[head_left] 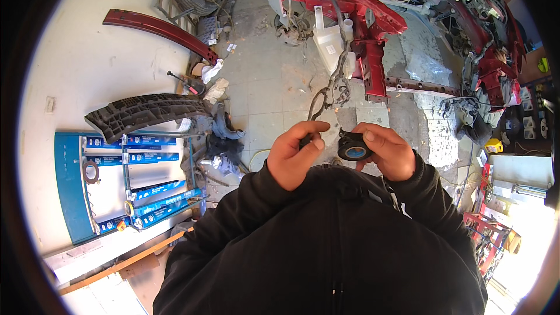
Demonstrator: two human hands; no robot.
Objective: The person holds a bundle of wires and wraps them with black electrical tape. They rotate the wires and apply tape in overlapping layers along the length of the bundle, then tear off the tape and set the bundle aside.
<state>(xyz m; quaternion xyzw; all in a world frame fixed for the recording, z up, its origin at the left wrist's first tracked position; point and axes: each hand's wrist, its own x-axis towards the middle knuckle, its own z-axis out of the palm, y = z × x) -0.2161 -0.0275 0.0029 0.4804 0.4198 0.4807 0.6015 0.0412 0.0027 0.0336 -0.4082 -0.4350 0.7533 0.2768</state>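
Looking down over your black sleeves, you are holding a roll of black tape (354, 147) in your right hand (388, 151), its fingers clamped around the roll's rim, in front of your chest. Your left hand (294, 154) is sitting just beside the roll, thumb and fingers pinched together on a dark strip, probably the tape's loose end. Below your hands, a wire harness (332, 90) is trailing across the tiled floor (262, 93) toward a red car frame (361, 20).
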